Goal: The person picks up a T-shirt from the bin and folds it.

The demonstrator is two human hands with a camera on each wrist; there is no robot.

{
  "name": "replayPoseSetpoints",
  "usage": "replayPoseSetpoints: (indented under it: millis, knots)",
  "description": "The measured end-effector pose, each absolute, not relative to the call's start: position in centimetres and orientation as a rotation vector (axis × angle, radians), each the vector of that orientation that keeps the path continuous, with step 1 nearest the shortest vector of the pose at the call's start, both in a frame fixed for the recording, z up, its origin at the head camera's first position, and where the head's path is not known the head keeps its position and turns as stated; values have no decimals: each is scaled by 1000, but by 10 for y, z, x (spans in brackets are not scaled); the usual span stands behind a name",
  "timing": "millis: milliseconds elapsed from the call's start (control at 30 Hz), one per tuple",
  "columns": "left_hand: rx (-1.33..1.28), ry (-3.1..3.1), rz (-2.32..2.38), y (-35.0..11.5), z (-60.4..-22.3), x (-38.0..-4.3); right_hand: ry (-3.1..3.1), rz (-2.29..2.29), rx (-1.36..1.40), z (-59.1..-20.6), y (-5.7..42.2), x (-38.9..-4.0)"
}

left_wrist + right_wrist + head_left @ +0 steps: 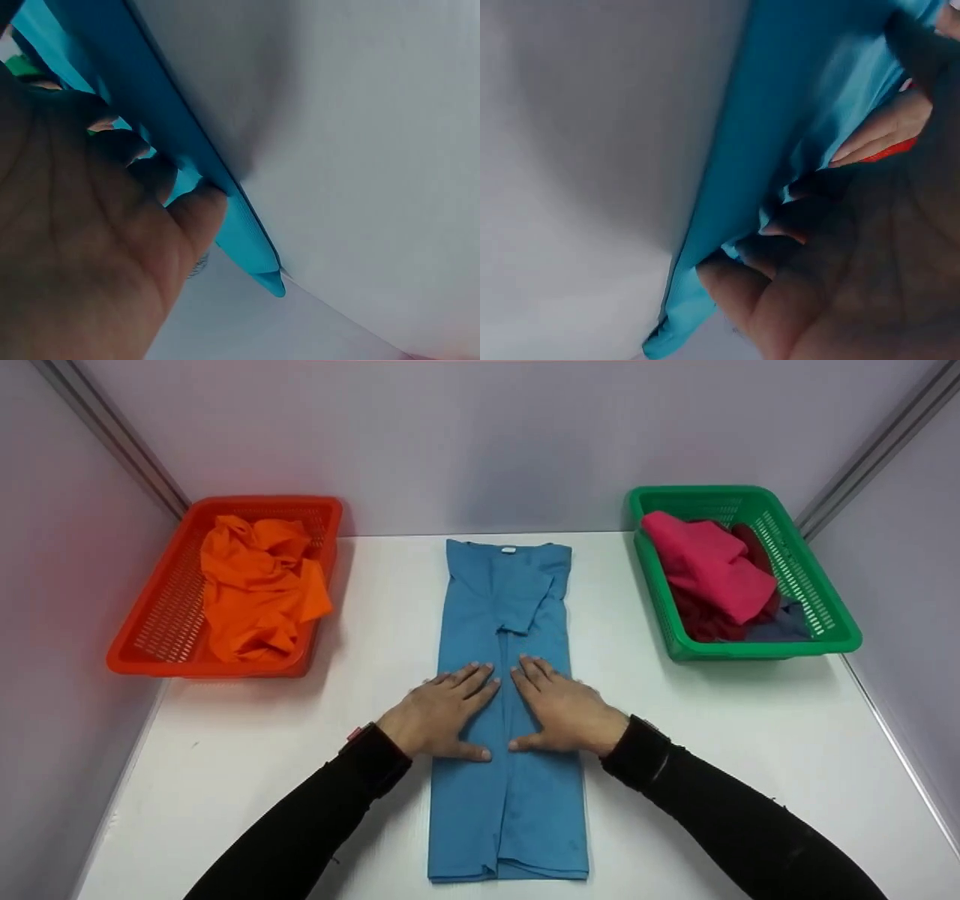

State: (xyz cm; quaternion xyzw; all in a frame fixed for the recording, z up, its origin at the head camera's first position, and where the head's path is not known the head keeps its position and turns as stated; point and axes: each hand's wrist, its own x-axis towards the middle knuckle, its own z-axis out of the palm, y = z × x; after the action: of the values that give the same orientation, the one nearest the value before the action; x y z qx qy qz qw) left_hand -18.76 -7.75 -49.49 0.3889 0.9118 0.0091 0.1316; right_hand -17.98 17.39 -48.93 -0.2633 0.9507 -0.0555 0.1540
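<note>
A blue shirt lies on the white table, its two sides folded in so that their edges meet along the middle. The collar with a small white label is at the far end, and one short sleeve lies flat below it. My left hand rests on the left half of the shirt, fingers spread and palm down. On the right half my right hand lies the same way, its fingertips close to the middle seam. Both wrist views show fingertips touching the blue cloth, with nothing gripped.
An orange-red basket at the left holds an orange garment. At the right stands a green basket with a pink cloth, dark red cloth and a grey-blue piece. Pale walls enclose the table at the back and sides.
</note>
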Motion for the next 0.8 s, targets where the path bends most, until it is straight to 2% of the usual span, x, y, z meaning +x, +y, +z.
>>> replayPoseSetpoints:
  millis: [300, 633, 800]
  knots:
    - [1054, 2634, 46, -63, -497, -190, 2687, -140, -729, -488, 184, -191]
    - [1063, 2639, 105, -62, -500, -223, 2690, -105, -730, -489, 188, -221]
    - [1048, 2646, 115, -62, -501, -230, 2691, -93, -752, -492, 192, -230]
